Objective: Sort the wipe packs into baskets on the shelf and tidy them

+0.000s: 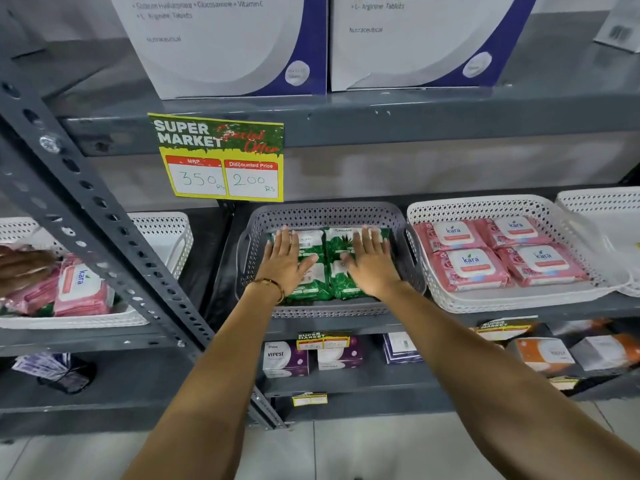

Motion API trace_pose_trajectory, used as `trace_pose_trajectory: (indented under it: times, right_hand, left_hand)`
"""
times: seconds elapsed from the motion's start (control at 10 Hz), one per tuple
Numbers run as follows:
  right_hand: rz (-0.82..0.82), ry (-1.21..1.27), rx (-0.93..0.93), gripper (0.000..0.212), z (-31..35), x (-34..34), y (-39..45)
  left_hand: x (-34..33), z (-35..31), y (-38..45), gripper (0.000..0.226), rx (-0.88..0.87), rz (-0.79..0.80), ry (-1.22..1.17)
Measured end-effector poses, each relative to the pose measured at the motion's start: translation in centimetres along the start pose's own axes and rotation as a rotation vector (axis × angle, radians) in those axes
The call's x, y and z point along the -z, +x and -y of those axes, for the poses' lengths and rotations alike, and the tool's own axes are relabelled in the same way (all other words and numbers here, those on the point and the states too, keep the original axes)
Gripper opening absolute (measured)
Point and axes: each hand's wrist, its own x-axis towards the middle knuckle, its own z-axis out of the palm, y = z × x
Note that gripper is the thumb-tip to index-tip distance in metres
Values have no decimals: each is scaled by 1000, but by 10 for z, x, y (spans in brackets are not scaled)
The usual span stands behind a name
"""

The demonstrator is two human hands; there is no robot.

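Observation:
Several green wipe packs point(334, 245) lie flat in a grey perforated basket point(325, 213) on the middle shelf. My left hand point(282, 259) rests flat on the left green packs, fingers spread. On the right green packs lies my right hand point(372, 261), also flat with fingers apart. Neither hand grips anything. To the right, a white basket point(485, 206) holds several pink Kara wipe packs point(467, 268) laid in neat rows. At the left, another white basket point(162, 230) holds pink packs point(81, 289) piled loosely with a bit of green showing underneath.
A slanted grey perforated shelf post point(104, 244) crosses in front of the left basket. Another person's hand point(20, 265) reaches into it at the far left. A yellow price sign point(221, 157) hangs above. A further white basket point(602, 206) stands far right. Boxes fill the shelves above and below.

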Motion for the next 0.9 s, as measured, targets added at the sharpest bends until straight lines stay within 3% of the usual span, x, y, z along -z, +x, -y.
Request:
trace_pose_trajectory:
  times: [0.2, 0.7, 0.8, 0.9]
  right_hand:
    - [112, -72, -72, 73, 1, -19, 25]
    - [185, -53, -74, 72, -2, -27, 32]
    - [157, 13, -63, 74, 0, -17, 25]
    - [-47, 48, -13, 72, 1, -2, 13]
  left_hand:
    - [-20, -4, 23, 80, 41, 21, 91]
    - [-22, -5, 29, 77, 30, 148, 122]
    - [-10, -12, 26, 75, 58, 199, 100]
    - [3, -24, 18, 70, 33, 121, 67]
